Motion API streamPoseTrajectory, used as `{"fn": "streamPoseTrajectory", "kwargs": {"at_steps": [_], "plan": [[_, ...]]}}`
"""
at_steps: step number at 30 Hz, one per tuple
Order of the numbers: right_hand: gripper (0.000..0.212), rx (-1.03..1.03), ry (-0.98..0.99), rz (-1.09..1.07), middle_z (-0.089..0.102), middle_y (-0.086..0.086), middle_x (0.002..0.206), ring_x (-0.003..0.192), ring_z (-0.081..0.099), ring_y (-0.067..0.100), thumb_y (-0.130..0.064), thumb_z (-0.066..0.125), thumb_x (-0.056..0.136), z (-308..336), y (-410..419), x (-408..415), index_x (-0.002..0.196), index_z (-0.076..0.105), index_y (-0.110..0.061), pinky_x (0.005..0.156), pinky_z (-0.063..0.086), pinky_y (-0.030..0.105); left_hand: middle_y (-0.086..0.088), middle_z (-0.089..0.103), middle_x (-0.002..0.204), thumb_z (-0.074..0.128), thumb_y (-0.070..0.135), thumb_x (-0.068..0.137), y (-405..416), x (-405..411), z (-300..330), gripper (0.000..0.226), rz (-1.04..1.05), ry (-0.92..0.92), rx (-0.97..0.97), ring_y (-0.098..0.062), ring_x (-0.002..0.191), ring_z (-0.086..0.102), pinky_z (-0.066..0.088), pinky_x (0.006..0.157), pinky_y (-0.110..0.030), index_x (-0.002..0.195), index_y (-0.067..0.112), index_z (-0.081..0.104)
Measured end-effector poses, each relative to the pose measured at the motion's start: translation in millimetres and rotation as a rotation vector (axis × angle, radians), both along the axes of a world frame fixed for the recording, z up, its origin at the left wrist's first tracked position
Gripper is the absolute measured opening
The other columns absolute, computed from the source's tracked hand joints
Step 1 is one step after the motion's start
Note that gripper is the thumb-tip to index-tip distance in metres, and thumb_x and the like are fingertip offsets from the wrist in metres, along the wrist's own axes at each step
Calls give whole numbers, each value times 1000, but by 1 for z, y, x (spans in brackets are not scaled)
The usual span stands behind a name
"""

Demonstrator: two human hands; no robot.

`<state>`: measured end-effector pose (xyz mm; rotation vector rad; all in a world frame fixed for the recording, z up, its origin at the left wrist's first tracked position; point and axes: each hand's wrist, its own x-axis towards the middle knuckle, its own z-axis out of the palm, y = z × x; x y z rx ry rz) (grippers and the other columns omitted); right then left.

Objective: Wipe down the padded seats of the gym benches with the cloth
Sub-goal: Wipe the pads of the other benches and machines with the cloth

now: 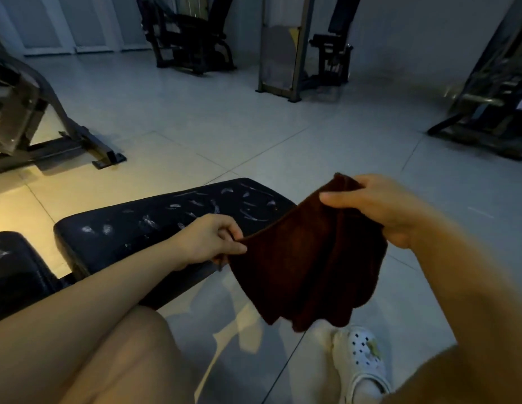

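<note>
While the dark cloth [309, 258] hangs in the air just above the bench seat [166, 225], the left hand [208, 239] pinches one edge and the right hand [379, 208] grips the top corner. It looks light, soft and floppy, so bunching it into one palm should suit wiping the smeared padding.

A white clog [363, 355] rests on the tiled floor [195, 112].
</note>
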<state>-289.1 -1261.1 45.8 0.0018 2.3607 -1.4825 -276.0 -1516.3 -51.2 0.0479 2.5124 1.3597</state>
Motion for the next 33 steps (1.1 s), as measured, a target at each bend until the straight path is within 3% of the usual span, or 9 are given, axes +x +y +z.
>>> {"fn": "streamPoseTrajectory", "kwargs": {"at_steps": [5, 9, 12, 14, 17, 23, 27, 31, 33], "plan": [[15, -237, -250, -201, 70, 17, 92, 83, 68, 29, -6, 56, 94, -47, -1, -18, 104, 66, 2, 75, 56, 38, -10, 63, 68, 71, 12, 87, 6, 13, 16, 11, 106, -61, 84, -18, 63, 61, 51, 56, -24, 87, 5, 62], [15, -521, -356, -282, 66, 13, 80, 74, 65, 25, -2, 47, 92, -73, -28, -18, 91, 62, -3, 64, 52, 35, -6, 65, 68, 67, 17, 90, 12, 13, 17, 9, 323, -46, 166, -12, 57, 62, 50, 51, -21, 87, 11, 61], [21, -691, -403, -263, 70, 13, 92, 86, 67, 26, -9, 49, 89, -89, -56, -8, 104, 64, -6, 72, 51, 37, -4, 64, 72, 68, 19, 89, 20, 10, 14, 9, 427, 50, 138, -5, 52, 59, 48, 48, -16, 87, 12, 63], [29, -766, -430, -239, 70, 16, 107, 99, 67, 31, -16, 50, 91, -95, -74, -1, 116, 63, -7, 85, 52, 44, -2, 64, 79, 69, 20, 88, 29, 10, 13, 8, 451, 106, 148, -5, 64, 61, 49, 51, -14, 86, 14, 65], [35, -817, -422, -156, 67, 19, 118, 111, 64, 34, -27, 47, 96, -100, -95, 9, 120, 62, -6, 101, 47, 51, -1, 68, 82, 69, 16, 88, 42, 12, 14, 4, 430, 123, 210, -8, 73, 65, 50, 56, -14, 85, 15, 67], [65, -905, -381, -101, 66, 11, 120, 111, 64, 24, -65, 29, 96, -102, -107, 13, 132, 55, -17, 99, 48, 42, -9, 73, 85, 66, 9, 89, 39, 23, 22, 9, 375, 93, 262, -7, 73, 69, 52, 60, -14, 97, 15, 67], [48, -919, -314, -86, 70, -1, 93, 92, 65, 15, -63, 26, 97, -100, -105, 18, 91, 59, -29, 86, 51, 34, 2, 74, 88, 61, 17, 94, 39, 31, 31, 11, 306, 105, 290, -3, 81, 69, 52, 67, -15, 97, 20, 71], [44, -978, -253, -103, 69, 2, 101, 98, 66, 17, -63, 29, 96, -101, -104, 22, 93, 60, -32, 90, 51, 35, 8, 73, 90, 67, 21, 88, 40, 42, 35, 11, 181, 161, 258, 0, 86, 68, 51, 72, -13, 95, 19, 74], [51, -982, -247, -91, 66, 5, 118, 110, 63, 20, -66, 29, 94, -102, -103, 24, 115, 60, -32, 94, 50, 38, 5, 72, 89, 72, 9, 83, 39, 43, 33, 15, 196, 202, 195, -1, 83, 68, 51, 73, -12, 96, 14, 73]]}}
